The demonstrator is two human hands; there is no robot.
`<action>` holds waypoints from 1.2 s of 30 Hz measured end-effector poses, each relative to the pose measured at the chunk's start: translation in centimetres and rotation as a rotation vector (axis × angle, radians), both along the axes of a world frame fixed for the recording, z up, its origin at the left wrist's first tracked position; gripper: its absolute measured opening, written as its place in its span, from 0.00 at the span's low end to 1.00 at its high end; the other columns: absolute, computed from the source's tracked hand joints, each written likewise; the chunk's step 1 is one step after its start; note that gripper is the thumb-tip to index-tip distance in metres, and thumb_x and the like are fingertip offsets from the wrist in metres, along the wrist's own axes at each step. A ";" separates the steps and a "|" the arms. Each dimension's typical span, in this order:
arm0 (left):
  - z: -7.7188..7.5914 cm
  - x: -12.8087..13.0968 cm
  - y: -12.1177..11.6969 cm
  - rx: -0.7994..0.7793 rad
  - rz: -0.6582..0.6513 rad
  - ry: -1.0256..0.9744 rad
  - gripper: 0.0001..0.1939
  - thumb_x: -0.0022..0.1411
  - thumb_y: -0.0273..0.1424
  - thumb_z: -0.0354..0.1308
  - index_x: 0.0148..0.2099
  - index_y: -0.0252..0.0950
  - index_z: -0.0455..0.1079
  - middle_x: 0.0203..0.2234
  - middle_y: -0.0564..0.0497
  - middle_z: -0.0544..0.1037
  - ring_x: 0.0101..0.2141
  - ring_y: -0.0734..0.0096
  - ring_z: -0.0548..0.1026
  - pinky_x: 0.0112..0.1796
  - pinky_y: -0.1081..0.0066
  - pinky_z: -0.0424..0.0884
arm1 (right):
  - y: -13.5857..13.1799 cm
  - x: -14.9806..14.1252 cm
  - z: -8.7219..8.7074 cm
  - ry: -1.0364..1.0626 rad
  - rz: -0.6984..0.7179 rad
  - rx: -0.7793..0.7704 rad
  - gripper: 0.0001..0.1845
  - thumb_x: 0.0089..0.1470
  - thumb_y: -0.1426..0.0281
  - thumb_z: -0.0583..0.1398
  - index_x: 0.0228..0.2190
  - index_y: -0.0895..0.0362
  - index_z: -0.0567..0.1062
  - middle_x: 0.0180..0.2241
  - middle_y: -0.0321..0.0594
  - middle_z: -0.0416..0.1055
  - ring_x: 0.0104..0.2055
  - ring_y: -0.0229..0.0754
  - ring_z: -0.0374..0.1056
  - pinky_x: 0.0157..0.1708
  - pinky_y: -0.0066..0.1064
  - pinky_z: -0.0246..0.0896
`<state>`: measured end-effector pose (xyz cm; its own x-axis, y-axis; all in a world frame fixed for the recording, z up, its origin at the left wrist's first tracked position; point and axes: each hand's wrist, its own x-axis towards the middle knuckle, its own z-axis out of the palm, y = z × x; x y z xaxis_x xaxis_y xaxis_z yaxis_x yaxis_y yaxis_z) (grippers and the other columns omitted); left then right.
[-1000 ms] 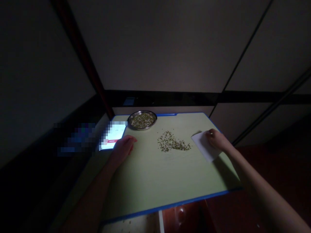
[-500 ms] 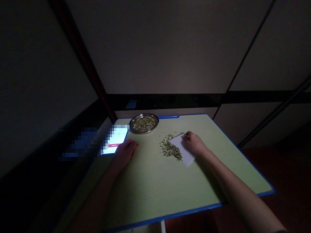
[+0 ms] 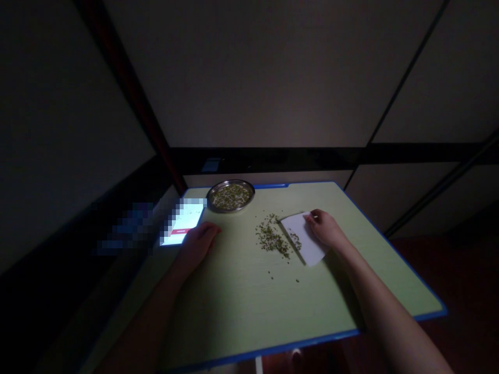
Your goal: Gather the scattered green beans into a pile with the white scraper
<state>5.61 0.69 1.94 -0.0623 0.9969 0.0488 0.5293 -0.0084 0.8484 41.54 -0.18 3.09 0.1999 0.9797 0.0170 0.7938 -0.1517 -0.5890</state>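
Observation:
My right hand [image 3: 323,226] pinches the far edge of a white sheet of paper [image 3: 312,248], which is tilted over the table. Some small green seeds [image 3: 295,240] lie on the paper near its left edge. Just left of it, a loose heap of the same green seeds [image 3: 273,238] is spread on the tabletop, with a few strays nearer me. My left hand [image 3: 200,240] rests at the table's left side by a lit screen, its fingers curled together and nothing showing in them.
At the back left of the pale green table [image 3: 234,296] with blue edging stands a round metal plate [image 3: 231,210] holding more green seeds. The lit tablet-like screen [image 3: 187,221] lies beside my left hand. A panelled wall [image 3: 253,78] rises behind.
My right hand swept the paper leftward into the seeds, then drew back slightly right and tilted it, with some seeds now on it. A few seeds scattered towards me. My left hand stayed put.

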 end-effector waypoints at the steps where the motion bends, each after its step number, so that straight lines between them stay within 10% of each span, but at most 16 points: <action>1: -0.1 -0.1 0.1 -0.003 -0.001 0.004 0.17 0.56 0.45 0.52 0.33 0.36 0.70 0.13 0.58 0.66 0.17 0.72 0.64 0.20 0.72 0.58 | 0.0 0.3 0.0 -0.010 -0.015 -0.001 0.18 0.61 0.62 0.55 0.44 0.61 0.75 0.41 0.52 0.77 0.41 0.44 0.73 0.36 0.28 0.60; 36: 0.8 1.1 -0.4 0.001 0.000 -0.095 0.13 0.53 0.40 0.51 0.31 0.36 0.69 0.12 0.59 0.63 0.15 0.75 0.60 0.19 0.73 0.55 | -4.3 1.5 0.4 -0.005 0.161 -0.019 0.18 0.58 0.60 0.54 0.38 0.60 0.76 0.33 0.47 0.78 0.32 0.44 0.71 0.29 0.30 0.58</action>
<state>6.70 0.24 2.71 -0.0670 0.9968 0.0435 0.4469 -0.0090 0.8945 43.00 -4.49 3.51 0.0398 0.9992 -0.0008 0.8118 -0.0328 -0.5830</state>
